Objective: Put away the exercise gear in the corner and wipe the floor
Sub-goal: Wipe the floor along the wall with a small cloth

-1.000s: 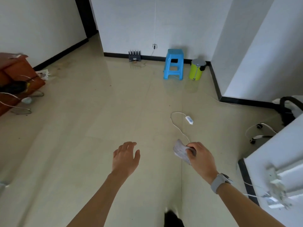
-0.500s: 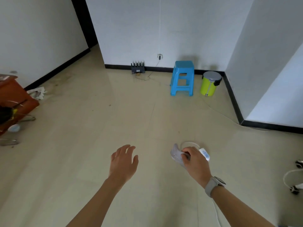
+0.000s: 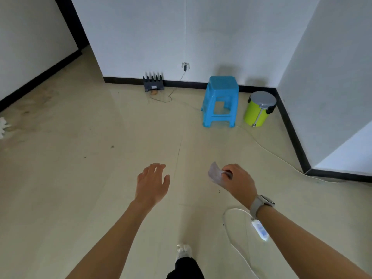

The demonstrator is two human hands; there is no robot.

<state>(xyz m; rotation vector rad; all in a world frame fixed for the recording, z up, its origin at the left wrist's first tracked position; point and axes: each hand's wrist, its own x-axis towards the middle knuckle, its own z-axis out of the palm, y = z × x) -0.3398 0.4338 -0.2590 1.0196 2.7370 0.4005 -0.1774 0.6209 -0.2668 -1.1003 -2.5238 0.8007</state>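
Note:
My right hand (image 3: 238, 183) pinches a small pale grey wipe (image 3: 215, 174), held out over the beige tiled floor (image 3: 90, 168). A grey watch sits on that wrist. My left hand (image 3: 152, 183) hovers beside it, fingers spread and relaxed, holding nothing. Small dark specks lie on the floor just below the wipe. No exercise gear is visible in this view.
A blue plastic stool (image 3: 220, 100) and a lime green bin (image 3: 259, 108) stand in the far corner. A black router (image 3: 153, 84) sits by the wall. A white cord with an inline switch (image 3: 259, 230) loops on the floor under my right forearm. My foot (image 3: 183, 256) is below.
I have walked forward toward the corner; the stool and bin are nearer, and the cord switch has passed from ahead of my hands to below my right forearm. The orange furniture has left view.

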